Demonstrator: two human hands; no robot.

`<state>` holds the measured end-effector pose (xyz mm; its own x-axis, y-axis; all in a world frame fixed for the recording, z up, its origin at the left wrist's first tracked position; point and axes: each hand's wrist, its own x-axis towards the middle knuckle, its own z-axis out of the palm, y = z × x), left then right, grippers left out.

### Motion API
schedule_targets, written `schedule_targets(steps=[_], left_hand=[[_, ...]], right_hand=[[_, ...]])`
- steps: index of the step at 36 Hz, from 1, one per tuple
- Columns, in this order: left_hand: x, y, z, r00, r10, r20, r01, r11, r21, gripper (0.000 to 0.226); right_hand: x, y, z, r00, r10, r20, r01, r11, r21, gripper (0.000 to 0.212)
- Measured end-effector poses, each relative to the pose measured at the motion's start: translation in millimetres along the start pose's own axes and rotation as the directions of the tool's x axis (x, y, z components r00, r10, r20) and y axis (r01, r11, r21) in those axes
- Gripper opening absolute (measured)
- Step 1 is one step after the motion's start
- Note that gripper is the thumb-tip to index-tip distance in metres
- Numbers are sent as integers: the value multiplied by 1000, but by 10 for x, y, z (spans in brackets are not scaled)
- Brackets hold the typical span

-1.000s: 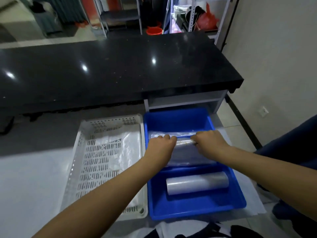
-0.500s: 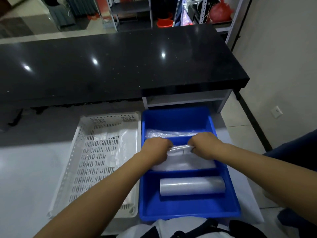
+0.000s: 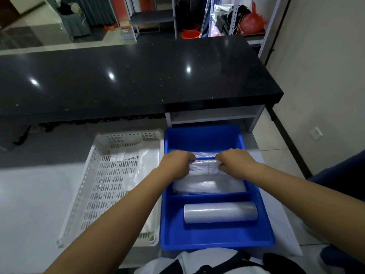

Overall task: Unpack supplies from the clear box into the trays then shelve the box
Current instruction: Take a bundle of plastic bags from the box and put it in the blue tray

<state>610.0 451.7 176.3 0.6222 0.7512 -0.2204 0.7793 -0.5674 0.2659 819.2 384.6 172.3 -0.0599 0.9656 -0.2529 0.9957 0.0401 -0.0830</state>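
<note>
A blue divided tray (image 3: pixel 217 239) lies on the floor in front of me. Over its middle compartment, my left hand (image 3: pixel 175 165) and my right hand (image 3: pixel 235 165) both grip a bundle of clear plastic bags (image 3: pixel 205 168), one hand at each end. More clear bags (image 3: pixel 209 184) lie under the bundle. A roll of clear plastic film (image 3: pixel 220 212) rests in the near compartment. To the left sits a white perforated tray (image 3: pixel 94 180) holding flat clear bags (image 3: pixel 136 163). No clear box shows in view.
A black glossy counter (image 3: pixel 128 80) stands just beyond the trays, with a white open shelf (image 3: pixel 215 114) under its right end. Metal shelving (image 3: pixel 239 18) with a red bag stands behind. A wall with a socket (image 3: pixel 316 133) runs along the right.
Both hands have drawn the bag bundle toward me into the middle compartment and bunched it tighter. The camera has tilted slightly down and closer.
</note>
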Motion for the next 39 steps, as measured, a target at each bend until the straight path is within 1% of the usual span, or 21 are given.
schedule_targets(steps=[3,6,8,9,12,14,17,20,22,25,27,29,34,39], left_hand=[[49,-44,-29,995,-21,98,30,996,-83,36],[94,-134,-107,970,6,244,40,982,-184,32],[97,-173,-154,965,5,264,52,977,-206,31],[98,-184,-164,972,-10,233,57,979,-198,31],[75,-194,-120,998,-45,52,51,991,-121,30],[43,-196,-50,999,-43,-31,40,993,-107,29],[-9,-200,63,988,-13,-153,7,999,-45,31],[-63,-187,150,968,26,-249,-28,1000,-5,39],[-111,-167,206,965,48,-257,-43,999,27,49],[-201,-136,313,976,53,-209,-36,996,85,61],[-251,-120,388,984,54,-168,-28,988,153,63],[-284,-109,439,990,35,-135,-10,984,178,63],[-303,-89,482,988,2,-154,23,987,158,65],[-360,-24,452,986,-54,-159,65,996,67,73]], right_hand=[[-20,25,-26,1000,30,-2,-30,999,46,9],[-48,100,-85,997,36,70,-48,983,180,13],[-80,145,-87,995,36,92,-54,979,198,18],[-91,161,-66,997,40,67,-51,985,168,20],[-106,177,62,994,34,-108,-31,999,33,26],[-119,164,149,979,57,-194,-55,998,18,27],[-144,147,261,966,88,-244,-94,996,-12,33],[-183,121,342,961,100,-259,-99,995,14,48],[-216,101,371,965,109,-239,-109,994,16,56],[-280,74,404,976,120,-183,-120,993,12,65],[-332,69,431,980,115,-164,-119,993,-11,65],[-380,72,450,982,117,-146,-118,993,-2,65],[-485,77,496,984,121,-133,-110,990,88,71],[-618,30,458,983,144,-113,-125,978,165,72]])
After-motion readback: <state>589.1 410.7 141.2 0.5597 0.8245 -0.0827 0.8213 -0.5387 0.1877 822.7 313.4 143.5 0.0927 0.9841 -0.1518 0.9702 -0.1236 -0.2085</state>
